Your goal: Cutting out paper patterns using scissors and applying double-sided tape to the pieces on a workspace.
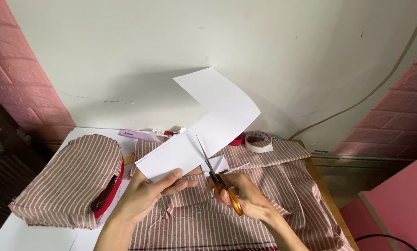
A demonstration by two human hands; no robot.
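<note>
The right hand (245, 197) is closed through the loops of a pair of orange-handled scissors with steel blades (217, 174), its fingers wrapped so tightly that most of the handles are hidden; the blades stand slightly parted, cutting up into a bent sheet of white paper (208, 125). The left hand (148, 193) pinches the sheet's lower left edge, thumb on top and fingers tucked beneath, out of sight. A small white offcut flap (217, 163) hangs just beside the blades, and how far it is severed cannot be made out. The sheet curls upward against the pale wall (124, 56), its far end free in open air. Under both hands lies pink-and-white striped cloth (264, 223), spreading to the table's right edge and running off the bottom of the view. To the left a rounded striped fabric piece with a red lining (73, 181) sits well apart, with bare white tabletop (36, 237) at its near side. Behind the paper, a roll of white tape (258, 141) and a lilac tube (137, 135) lie near the wall, partly hidden.
</note>
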